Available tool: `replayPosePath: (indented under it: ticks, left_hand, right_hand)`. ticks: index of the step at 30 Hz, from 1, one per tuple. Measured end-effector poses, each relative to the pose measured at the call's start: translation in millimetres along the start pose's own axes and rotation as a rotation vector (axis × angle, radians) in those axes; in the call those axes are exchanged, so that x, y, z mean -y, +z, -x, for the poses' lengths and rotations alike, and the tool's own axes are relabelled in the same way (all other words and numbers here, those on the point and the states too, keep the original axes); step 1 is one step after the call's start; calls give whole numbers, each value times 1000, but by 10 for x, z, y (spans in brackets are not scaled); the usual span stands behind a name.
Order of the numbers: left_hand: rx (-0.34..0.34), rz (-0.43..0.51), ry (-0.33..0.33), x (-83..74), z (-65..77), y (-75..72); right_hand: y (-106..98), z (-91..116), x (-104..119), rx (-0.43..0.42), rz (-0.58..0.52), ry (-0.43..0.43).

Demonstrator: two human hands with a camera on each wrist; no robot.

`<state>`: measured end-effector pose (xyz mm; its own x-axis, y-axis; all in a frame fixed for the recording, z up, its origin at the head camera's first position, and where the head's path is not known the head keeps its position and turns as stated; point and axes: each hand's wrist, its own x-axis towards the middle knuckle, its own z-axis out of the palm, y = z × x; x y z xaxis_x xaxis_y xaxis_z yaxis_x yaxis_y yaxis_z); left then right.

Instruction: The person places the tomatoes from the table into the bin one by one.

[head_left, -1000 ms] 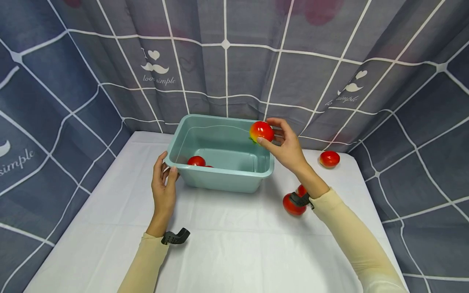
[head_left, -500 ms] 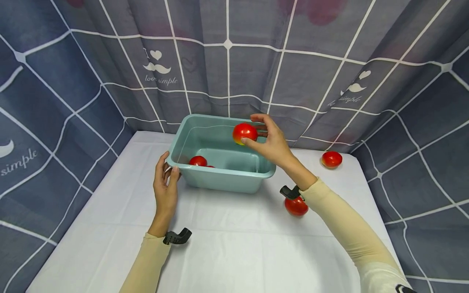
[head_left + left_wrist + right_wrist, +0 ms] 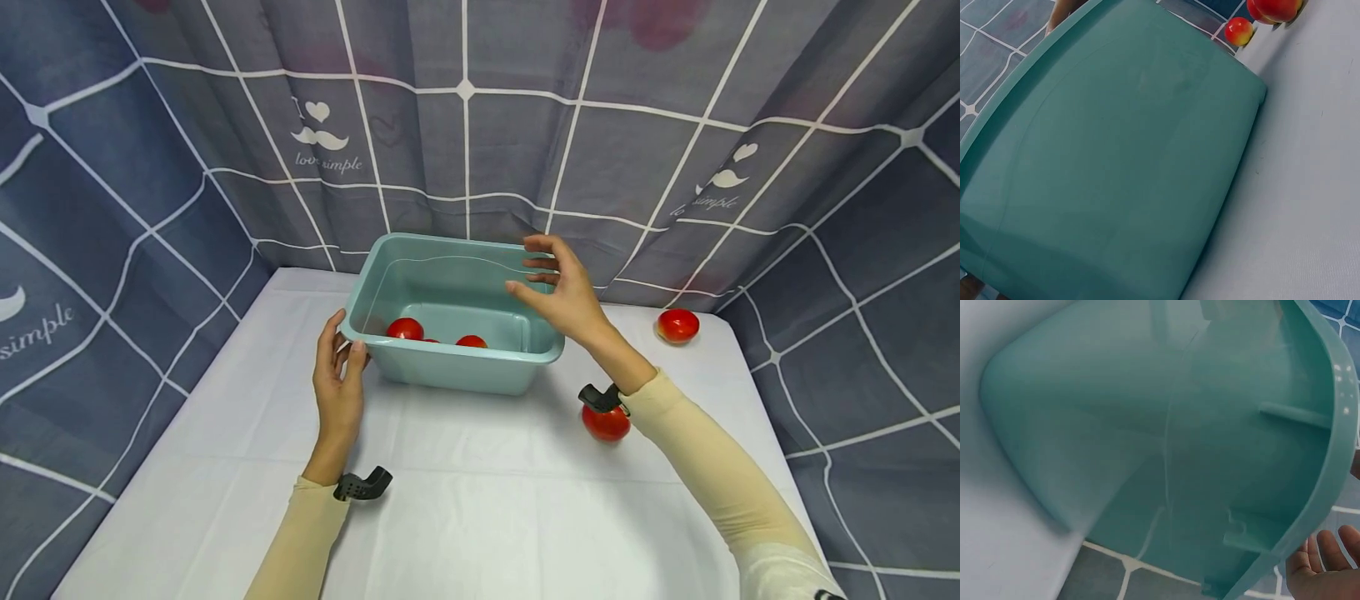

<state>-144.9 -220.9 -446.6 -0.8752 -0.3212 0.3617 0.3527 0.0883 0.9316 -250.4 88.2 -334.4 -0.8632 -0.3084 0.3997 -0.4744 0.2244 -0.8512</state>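
Right hand (image 3: 564,290) raised, thumb spread; left hand (image 3: 339,392) forward, grip unclear.

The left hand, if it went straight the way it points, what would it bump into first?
The tub, probably at once: the left hand seems to hold its near left corner, though depth is hard to judge.

Head view looks down from six o'clock towards twelve; left and right wrist views, from seven and four, face the shared bin (image 3: 450,368) close up.
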Motion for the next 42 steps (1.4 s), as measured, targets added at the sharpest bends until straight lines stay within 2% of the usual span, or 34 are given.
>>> replayPosePath:
  ticks: [10, 17, 20, 26, 33, 37, 42]
  left_hand:
    - [-1, -9, 2, -26, 13, 7]
    - [5, 10, 6, -44, 6, 20]
    - [2, 11, 10, -48, 1, 20]
    - [-1, 12, 2, -39, -5, 17]
    - [-6, 2, -10, -33, 3, 27]
    - [-8, 2, -11, -38, 4, 26]
    - [-12, -1, -3, -39, 5, 50]
  right_hand:
    - [-224, 168, -117, -62, -25, 17]
    - [-473, 425, -257, -152, 34, 62]
    - [-582, 588, -344, -176, 66, 112]
    - [-779, 952, -563, -200, 128, 265]
    - [-978, 1429, -1076, -188, 223, 411]
    - [-994, 1695, -1315, -181, 256, 448]
    - [-986, 1910, -1434, -189, 260, 440]
